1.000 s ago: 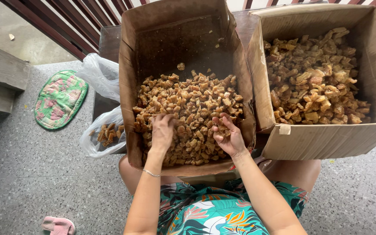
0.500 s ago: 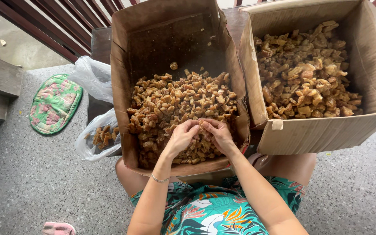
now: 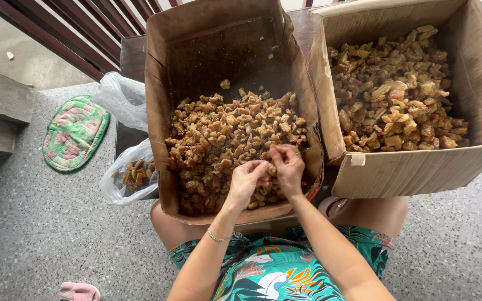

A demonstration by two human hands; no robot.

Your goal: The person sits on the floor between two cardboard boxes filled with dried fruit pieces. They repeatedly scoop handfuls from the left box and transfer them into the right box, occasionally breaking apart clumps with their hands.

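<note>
Speckled grey stone floor [image 3: 40, 234], person seated. Left hand [image 3: 246, 181] and right hand [image 3: 288, 167] meet over the open brown cardboard box [image 3: 160, 111], both pinching one small brown dried chunk [image 3: 268, 165] above the heap. Clear plastic bag [image 3: 126, 173] left; second full cardboard box [image 3: 419, 167] right.

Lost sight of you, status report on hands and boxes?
Left hand and right hand together, pinching one brown crispy chunk over the open left cardboard box. Nothing in the way.
</note>
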